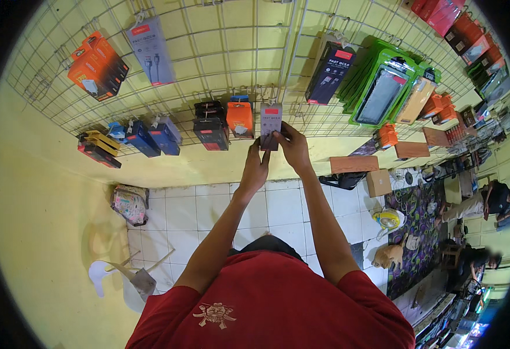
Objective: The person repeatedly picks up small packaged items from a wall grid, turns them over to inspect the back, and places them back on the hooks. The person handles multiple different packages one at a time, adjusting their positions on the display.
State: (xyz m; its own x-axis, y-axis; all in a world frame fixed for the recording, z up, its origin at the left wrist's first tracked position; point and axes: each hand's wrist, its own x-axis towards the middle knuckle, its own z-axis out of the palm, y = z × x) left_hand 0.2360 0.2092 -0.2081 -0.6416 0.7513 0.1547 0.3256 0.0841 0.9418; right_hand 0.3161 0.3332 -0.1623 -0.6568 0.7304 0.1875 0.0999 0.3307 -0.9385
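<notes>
A slim grey cable box (271,123) with a red label hangs at the lower part of the white wire grid, in front of me. My right hand (294,150) grips its right side, with the thumb on the front face. At its lower left corner my left hand (255,167) has its fingers closed against the bottom edge. An orange box (240,120) hangs just left of it, and beside that a stack of black boxes (211,127). Whether the grey box is fully on its hook, I cannot tell.
Blue boxes (144,138), green-edged packs (377,87) and a larger grey cable box (152,52) hang on the grid. Wooden shelves (354,164) jut out at right. A white chair (133,285), a bag (130,205) and a carton (378,182) stand below. Two people sit far right.
</notes>
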